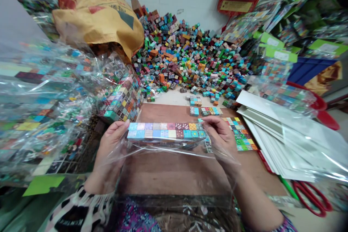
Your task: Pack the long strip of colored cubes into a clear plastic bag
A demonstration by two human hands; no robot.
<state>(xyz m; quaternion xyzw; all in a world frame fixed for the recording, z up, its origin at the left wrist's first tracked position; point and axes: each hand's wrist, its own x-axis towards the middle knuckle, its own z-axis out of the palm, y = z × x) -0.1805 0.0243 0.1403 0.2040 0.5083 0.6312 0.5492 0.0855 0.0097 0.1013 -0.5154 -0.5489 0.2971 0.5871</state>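
Note:
Between my two hands, above the brown board, is a long block of small patterned cubes [167, 130] set in two visible rows. A clear plastic bag [174, 154] hangs from it toward me, and its film drapes over both wrists. My left hand [115, 139] pinches the left end, thumb on the corner cube. At the right end, my right hand [220, 132] closes its thumb and fingers on the block and film. Just beyond that hand lie more patterned cubes [241, 134] in rows on the board.
A big heap of loose cubes [187, 54] rises against the wall. Bagged cubes [40, 98] crowd the left, below a yellow sack [98, 21]. On the right are white cards [261, 137], red-handled scissors [312, 197] and a green pen [288, 187]. The brown board [174, 179] lies below my hands.

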